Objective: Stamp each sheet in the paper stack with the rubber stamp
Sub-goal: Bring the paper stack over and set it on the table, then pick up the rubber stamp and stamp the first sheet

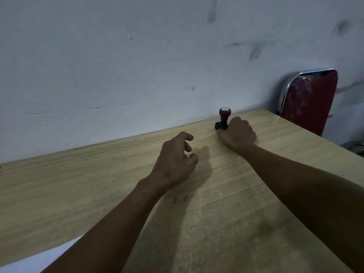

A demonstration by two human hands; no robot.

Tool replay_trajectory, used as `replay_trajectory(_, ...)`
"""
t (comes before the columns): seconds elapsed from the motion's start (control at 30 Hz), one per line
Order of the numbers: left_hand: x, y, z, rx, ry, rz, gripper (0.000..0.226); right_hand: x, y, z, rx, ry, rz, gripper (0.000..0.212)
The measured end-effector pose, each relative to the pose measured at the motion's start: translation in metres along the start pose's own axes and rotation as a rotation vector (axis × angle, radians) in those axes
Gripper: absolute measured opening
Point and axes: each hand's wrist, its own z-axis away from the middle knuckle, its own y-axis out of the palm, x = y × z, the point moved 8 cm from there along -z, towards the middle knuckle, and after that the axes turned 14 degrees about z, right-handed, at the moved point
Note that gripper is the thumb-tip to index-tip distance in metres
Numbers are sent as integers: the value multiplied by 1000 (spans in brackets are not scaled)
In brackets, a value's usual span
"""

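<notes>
Two hands reach over the wooden table [78, 184]. Leftmost, the left hand [175, 160] hovers half open with curled fingers, holding nothing. Beyond and right of it, the right hand [239, 133] curls against the upright rubber stamp [223, 119]; whether it grips the stamp is unclear.

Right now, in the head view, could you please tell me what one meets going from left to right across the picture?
White paper at the near left edge → left hand → rubber stamp → right hand → red chair back, all but the chair on the wooden table.
</notes>
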Motion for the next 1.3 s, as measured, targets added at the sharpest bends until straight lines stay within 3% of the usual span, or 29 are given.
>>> replay_trajectory(0.23,-16,-15,36,-4,-62,-31,54,-4,-31,83,79,-37,-145,38)
replay_trajectory(0.53,-63,-43,140,-96,-57,48,93,9,-115,246,170,-200,-327,28)
replay_trajectory(0.6,-75,-48,167,-147,-18,76,86,7,-127,276,176,-214,-343,29)
replay_trajectory(0.73,-94,-59,213,-251,46,171,42,5,-135,318,191,-255,-350,31)
replay_trajectory(0.97,-96,-67,267,-266,39,259,35,1,-147,359,269,-332,-407,61)
replay_trajectory(1.1,-98,-58,281,-156,42,232,42,3,-166,368,208,-383,-567,40)
replay_trajectory(1.3,-100,-57,291,-159,18,268,45,4,-166,376,155,-433,-584,14)
